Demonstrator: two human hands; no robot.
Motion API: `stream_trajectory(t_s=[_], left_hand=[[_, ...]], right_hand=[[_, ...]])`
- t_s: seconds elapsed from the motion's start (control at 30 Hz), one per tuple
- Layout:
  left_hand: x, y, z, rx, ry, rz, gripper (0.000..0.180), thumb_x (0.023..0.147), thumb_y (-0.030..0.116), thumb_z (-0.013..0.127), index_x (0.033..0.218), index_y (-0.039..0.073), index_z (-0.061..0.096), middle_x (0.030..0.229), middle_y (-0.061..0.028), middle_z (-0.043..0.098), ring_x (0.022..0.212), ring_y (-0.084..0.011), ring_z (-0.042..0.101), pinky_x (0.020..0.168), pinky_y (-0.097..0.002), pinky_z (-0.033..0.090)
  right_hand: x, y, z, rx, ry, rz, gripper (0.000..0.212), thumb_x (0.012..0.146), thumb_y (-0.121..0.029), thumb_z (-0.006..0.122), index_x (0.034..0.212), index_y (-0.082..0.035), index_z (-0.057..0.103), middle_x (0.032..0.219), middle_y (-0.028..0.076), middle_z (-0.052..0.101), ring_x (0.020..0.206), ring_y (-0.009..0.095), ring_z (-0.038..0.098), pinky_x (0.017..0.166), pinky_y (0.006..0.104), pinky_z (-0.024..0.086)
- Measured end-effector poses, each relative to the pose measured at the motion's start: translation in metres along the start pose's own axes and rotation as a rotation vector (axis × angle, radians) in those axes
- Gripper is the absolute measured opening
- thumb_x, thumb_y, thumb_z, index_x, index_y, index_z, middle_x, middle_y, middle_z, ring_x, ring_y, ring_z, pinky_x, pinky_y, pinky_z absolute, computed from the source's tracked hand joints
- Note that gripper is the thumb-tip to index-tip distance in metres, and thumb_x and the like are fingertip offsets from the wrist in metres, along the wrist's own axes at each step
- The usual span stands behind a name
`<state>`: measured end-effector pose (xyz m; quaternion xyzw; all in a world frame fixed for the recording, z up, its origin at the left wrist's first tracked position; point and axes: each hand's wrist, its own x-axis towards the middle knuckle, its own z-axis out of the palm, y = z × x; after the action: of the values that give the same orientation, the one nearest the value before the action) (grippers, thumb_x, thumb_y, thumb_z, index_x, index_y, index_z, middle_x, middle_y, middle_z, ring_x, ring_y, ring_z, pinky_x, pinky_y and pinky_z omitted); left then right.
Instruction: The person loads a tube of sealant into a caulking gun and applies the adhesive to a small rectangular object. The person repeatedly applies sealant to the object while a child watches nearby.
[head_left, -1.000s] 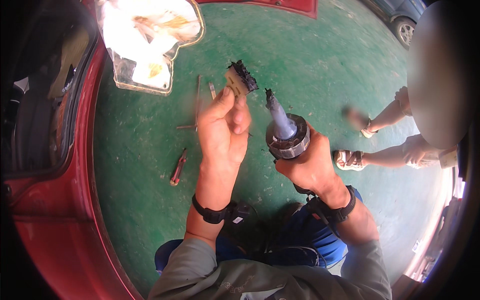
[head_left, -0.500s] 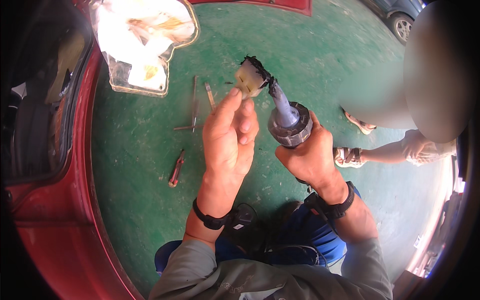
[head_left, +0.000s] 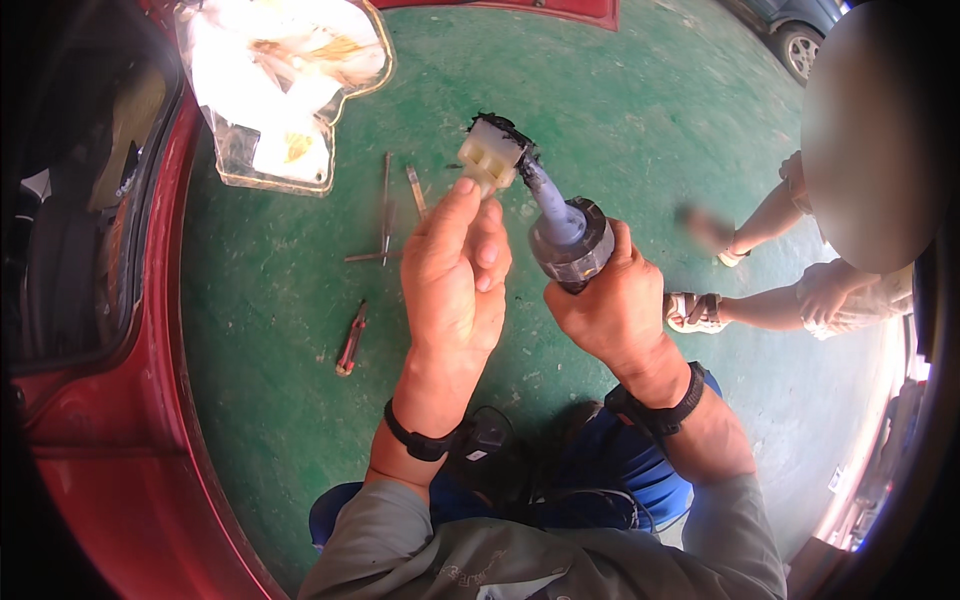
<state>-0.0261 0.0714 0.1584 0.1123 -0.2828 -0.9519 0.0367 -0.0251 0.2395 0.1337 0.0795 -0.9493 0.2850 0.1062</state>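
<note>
My left hand (head_left: pixel 453 285) pinches a small off-white plastic block (head_left: pixel 487 152) between thumb and fingertips, holding it up above the floor. Sticky black sealant (head_left: pixel 510 133) coats the block's far and right edges in a ragged bead. In my right hand (head_left: pixel 612 308) is a sealant gun (head_left: pixel 573 243), gripped just behind its dark ribbed collar. Its pale blue-grey nozzle (head_left: pixel 552 208) points up and left, the black-smeared tip against the block's right edge. The rest of the gun is hidden under my hand and forearm.
Screwdrivers (head_left: pixel 386 210) and red-handled pliers (head_left: pixel 350 340) lie on the green floor (head_left: pixel 300 440). A red car body (head_left: pixel 110 480) stands close at left, below a bright clear-edged lamp housing (head_left: pixel 285 175). Another person's sandalled foot (head_left: pixel 692 312) is at right.
The plastic block has turned slightly and shifted a little left, with the nozzle tip following along it. The other person's farther leg has moved.
</note>
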Motion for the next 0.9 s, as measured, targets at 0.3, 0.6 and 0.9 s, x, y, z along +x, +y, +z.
stream_trajectory(t_s=[0.3, 0.6, 0.9], left_hand=[[0.014, 0.007, -0.019, 0.009, -0.022, 0.027, 0.016, 0.108, 0.02, 0.062, 0.112, 0.004, 0.062, 0.086, -0.0026, 0.058, 0.06, -0.0059, 0.048, 0.046, -0.0199, 0.033], [0.039, -0.002, -0.046, 0.811, -0.106, 1.007, 0.012, 0.102, -0.001, 0.064, 0.113, -0.005, 0.068, 0.095, -0.0082, 0.072, 0.073, -0.0117, 0.065, 0.064, -0.0254, 0.053], [0.037, 0.013, -0.045, 1.139, -0.085, 1.311, 0.018, 0.093, -0.007, 0.07, 0.11, -0.002, 0.073, 0.101, -0.0165, 0.075, 0.083, -0.0259, 0.073, 0.074, -0.0332, 0.059]], right_hand=[[-0.007, 0.0, -0.004, -0.054, -0.08, -0.079, 0.062, 0.072, -0.023, 0.079, 0.124, 0.001, 0.054, 0.093, 0.025, 0.071, 0.082, 0.046, 0.071, 0.074, 0.0518, 0.059], [0.001, 0.002, -0.026, 0.414, -0.115, 0.034, 0.058, 0.068, -0.013, 0.076, 0.123, 0.001, 0.064, 0.094, 0.024, 0.073, 0.088, 0.045, 0.072, 0.079, 0.0436, 0.058], [0.002, 0.0, -0.029, 0.351, -0.252, 0.056, 0.053, 0.066, -0.014, 0.075, 0.114, 0.003, 0.063, 0.086, 0.025, 0.071, 0.083, 0.046, 0.07, 0.074, 0.047, 0.057]])
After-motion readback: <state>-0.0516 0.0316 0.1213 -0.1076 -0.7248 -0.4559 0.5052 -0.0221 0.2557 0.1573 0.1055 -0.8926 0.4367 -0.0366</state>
